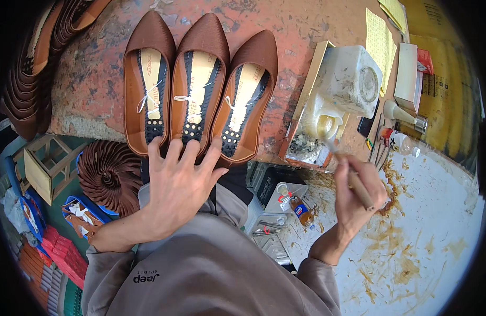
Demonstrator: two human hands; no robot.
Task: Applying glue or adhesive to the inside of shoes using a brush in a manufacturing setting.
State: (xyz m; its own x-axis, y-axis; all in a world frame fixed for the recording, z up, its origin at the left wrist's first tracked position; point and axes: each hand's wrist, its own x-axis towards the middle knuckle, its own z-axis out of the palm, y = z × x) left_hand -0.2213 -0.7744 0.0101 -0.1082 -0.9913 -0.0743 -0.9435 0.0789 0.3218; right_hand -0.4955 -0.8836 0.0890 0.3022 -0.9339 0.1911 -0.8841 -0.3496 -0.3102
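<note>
I am watching my left hand [174, 184] lying flat and spread, palm down and gripping nothing, with its fingertips [192, 149] resting on the heel ends of the brown shoes [198, 79]. The three shoes are lying side by side on the worn red bench [95, 79], touching one another, their long axes running away from me with the pointed toes at the far end and the open heels toward my chest. So the shoes are sitting straight ahead of the left hand and just under its fingers, while they are lying well to the left of my other hand.

My right hand [356, 192] is clenched around the wooden handle of a brush [348, 168], holding it tilted up and to the left. The brush tip is reaching into the cut-open white glue jug [340, 89], which is standing just to the right of the rightmost shoe. The brush is therefore pointing along a slant toward the jug, and the left hand is clearly the nearer one to the shoes.
</note>
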